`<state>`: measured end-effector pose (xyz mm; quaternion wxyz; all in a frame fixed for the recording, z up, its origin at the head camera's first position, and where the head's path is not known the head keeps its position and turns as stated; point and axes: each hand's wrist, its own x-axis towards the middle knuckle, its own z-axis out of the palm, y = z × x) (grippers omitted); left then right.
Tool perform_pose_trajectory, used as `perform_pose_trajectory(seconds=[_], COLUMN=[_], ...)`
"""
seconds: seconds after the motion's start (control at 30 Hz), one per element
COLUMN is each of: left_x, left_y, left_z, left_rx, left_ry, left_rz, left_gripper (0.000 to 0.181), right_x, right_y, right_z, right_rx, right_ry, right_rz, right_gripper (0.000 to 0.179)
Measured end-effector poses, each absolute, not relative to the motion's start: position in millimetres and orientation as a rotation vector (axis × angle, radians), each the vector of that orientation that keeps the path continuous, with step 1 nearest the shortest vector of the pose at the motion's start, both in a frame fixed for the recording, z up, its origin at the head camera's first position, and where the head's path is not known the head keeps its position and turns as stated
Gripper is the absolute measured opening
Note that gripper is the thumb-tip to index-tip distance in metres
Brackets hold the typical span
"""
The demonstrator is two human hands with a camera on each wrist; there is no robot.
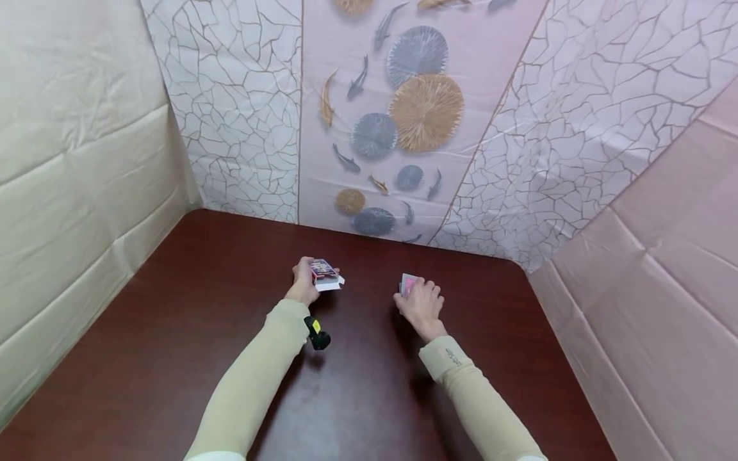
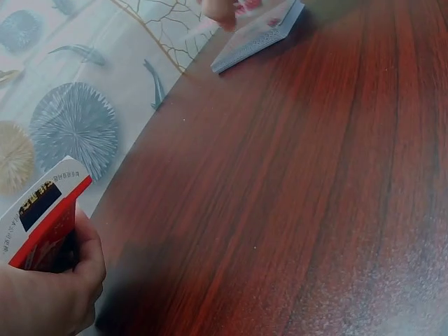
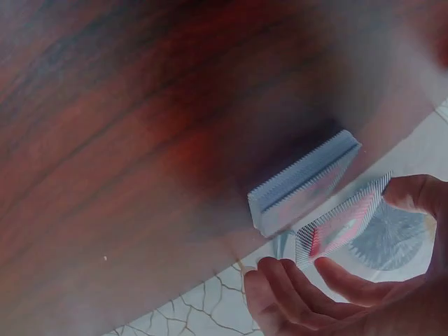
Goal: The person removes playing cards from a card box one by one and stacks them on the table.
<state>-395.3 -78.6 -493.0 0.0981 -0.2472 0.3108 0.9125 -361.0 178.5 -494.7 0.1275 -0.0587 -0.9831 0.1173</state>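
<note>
Patterned cloth (image 1: 426, 115) was hung behind the dark table (image 1: 357, 397). An opened card box (image 1: 323, 268) was gripped by the left hand (image 1: 302, 282). Some cards (image 3: 343, 224) were pinched between the thumb and finger of the right hand (image 1: 423, 304), just beside its fingertips' deck (image 3: 306, 184) on the table. With a slackened pinch, cards could be spilled; with a knock, the deck could be scattered. The box's inside was too small to be made out; the right hand was blurred and cut off in the left wrist view.
</note>
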Motion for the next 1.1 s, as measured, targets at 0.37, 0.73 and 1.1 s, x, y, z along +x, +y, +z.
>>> perform_pose_trajectory(seconds=[0.37,0.73,1.1], left_x=[-397.8,-401.1,-398.2], left_y=[-76.2,-71.6,-72.6], left_z=[-490.3,-496.8,-496.4], left_rx=[-0.721,-0.648,-0.69], left_ry=[0.956,0.984,0.941], left_rz=[2.678,2.684,2.631], left_gripper=[0.054,0.055,0.058], right_x=[-362.2,-363.0,-363.3], right_y=[181.2,183.7,182.8], right_z=[-503.5,-502.6,-506.0], right_rx=[-0.168,-0.139,-0.137], right_ry=[-2.932,-2.989,-2.992], right_rz=[0.224,0.205,0.215], right_gripper=[0.064,0.063,0.058])
